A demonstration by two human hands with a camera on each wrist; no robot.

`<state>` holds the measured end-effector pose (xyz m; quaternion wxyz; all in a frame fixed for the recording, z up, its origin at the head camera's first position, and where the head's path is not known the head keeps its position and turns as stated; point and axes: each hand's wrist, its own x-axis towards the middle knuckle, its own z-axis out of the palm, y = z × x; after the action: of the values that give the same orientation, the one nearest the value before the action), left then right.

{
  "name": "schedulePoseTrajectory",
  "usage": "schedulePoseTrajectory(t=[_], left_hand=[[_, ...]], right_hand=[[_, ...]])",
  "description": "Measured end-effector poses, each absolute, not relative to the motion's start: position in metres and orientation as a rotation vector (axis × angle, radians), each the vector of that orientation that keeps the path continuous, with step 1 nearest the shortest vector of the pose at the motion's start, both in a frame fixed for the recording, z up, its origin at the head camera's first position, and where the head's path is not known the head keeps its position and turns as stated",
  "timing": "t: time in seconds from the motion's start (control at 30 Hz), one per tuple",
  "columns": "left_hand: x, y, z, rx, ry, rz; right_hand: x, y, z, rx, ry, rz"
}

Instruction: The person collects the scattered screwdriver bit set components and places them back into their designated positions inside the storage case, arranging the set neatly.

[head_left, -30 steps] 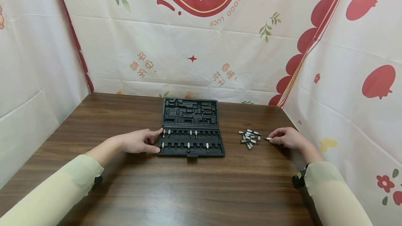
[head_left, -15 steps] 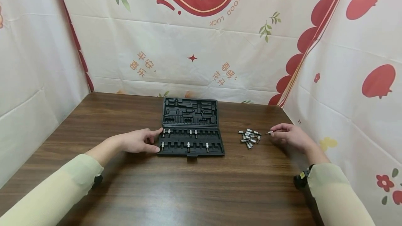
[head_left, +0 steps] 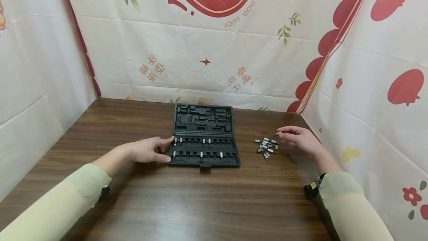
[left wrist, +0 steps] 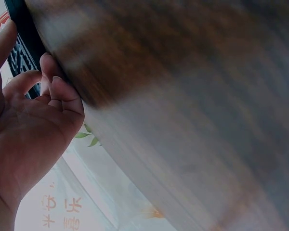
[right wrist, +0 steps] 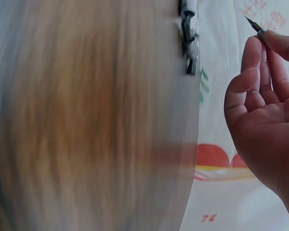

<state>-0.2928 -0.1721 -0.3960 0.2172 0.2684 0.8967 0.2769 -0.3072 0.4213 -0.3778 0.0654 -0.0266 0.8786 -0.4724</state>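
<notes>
A black plastic case (head_left: 203,119) lies unfolded on the table, its lid laid back behind the tray. Several bit sockets (head_left: 201,156) stand in the tray's slots, in a back and a front row. Against the case's left edge rests my left hand (head_left: 143,151), thumb at the front corner and forefinger near the hinge; its other fingers bend loosely in the left wrist view. Between thumb and fingertips my right hand (head_left: 298,140) pinches one bit socket (right wrist: 256,28), its dark, pointed tip facing outward. That hand is just behind and right of a pile of loose bit sockets (head_left: 266,147).
The brown wooden table (head_left: 200,200) carries the case and the pile, which lies right of the case. Behind it hangs a printed white cloth (head_left: 187,47), with further cloth walls on the left and right sides.
My right hand has lifted the bit socket and carried it back and to the left, behind the pile's right side. The left hand has stayed against the case.
</notes>
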Motion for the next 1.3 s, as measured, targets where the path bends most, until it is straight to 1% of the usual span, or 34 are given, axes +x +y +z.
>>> schedulePoseTrajectory(t=[0.3, 0.47, 0.77, 1.07, 1.3], left_hand=[[-0.293, -0.17, -0.394, 0.737, 2.488, 0.756], [-0.293, -0.169, -0.394, 0.732, 2.495, 0.745], [-0.294, -0.17, -0.394, 0.759, 2.484, 0.758], [-0.293, -0.172, -0.394, 0.757, 2.486, 0.75], [-0.293, -0.172, -0.395, 0.765, 2.488, 0.747]], right_hand=[[-0.313, 0.394, -0.376, -0.322, 2.332, -1.76], [-0.315, 0.377, -0.375, -0.347, 2.211, -1.863], [-0.319, 0.352, -0.374, -0.388, 2.282, -1.846], [-0.324, 0.327, -0.37, -0.38, 2.386, -1.753], [-0.326, 0.307, -0.366, -0.38, 2.372, -1.769]])
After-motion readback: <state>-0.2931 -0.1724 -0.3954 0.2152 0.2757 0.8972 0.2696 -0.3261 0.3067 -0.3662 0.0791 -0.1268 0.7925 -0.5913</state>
